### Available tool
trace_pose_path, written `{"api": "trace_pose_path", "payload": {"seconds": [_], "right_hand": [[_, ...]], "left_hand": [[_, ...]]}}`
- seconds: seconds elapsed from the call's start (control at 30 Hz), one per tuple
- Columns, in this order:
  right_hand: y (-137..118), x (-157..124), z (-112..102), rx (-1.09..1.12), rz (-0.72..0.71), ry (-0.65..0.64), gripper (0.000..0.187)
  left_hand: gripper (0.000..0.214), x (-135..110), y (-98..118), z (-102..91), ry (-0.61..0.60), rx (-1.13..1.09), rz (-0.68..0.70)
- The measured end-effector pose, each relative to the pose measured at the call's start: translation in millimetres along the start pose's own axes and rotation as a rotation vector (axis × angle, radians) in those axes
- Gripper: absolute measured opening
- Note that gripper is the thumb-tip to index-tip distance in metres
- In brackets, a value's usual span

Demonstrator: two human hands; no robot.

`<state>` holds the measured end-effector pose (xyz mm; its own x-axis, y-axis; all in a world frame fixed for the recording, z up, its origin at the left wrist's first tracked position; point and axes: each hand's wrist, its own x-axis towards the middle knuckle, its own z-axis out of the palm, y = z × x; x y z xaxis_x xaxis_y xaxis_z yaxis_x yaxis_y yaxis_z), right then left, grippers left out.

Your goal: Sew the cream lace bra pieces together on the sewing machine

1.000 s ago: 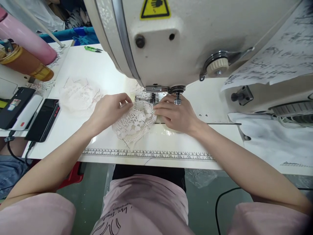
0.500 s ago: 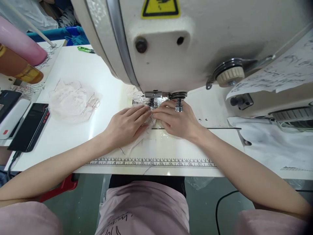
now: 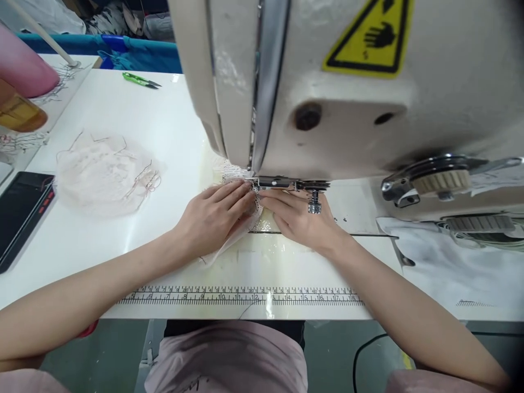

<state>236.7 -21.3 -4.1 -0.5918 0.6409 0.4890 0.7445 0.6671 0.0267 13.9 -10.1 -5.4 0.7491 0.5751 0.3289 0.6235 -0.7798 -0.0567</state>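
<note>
Under the sewing machine head (image 3: 347, 136), a piece of pale lace fabric (image 3: 235, 234) lies at the needle area. My left hand (image 3: 216, 215) rests over it, fingers close together and bent down onto the cloth, thumb along its right side. Sheer cloth shows below the palm. From the other side, my right hand (image 3: 303, 218) reaches to the lace edge, its fingers stretched out and thumb apart. The right fingertips touch or nearly touch the lace. The presser-foot area is partly hidden by the machine's metal parts (image 3: 290, 184) and my fingers.
A sheer pale cloth piece (image 3: 106, 174) with loose threads lies left. Behind it are green thread snips (image 3: 141, 81). A black device (image 3: 24, 213) sits at the left edge. A ruler strip (image 3: 245, 296) runs along the front edge. White cloth (image 3: 442, 267) lies right.
The view has shifted, so the machine head looks larger and further right, and the table edge lower. Both hands stay at the needle area on the lace.
</note>
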Motion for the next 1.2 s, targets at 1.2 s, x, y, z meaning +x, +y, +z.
{"api": "trace_pose_path", "payload": {"seconds": [1.2], "right_hand": [[-0.4,7.1,-2.6,0.010,-0.061,0.115,0.024]], "left_hand": [[0.040,-2.3,-0.7,11.1,0.112,0.028,-0.016]]}}
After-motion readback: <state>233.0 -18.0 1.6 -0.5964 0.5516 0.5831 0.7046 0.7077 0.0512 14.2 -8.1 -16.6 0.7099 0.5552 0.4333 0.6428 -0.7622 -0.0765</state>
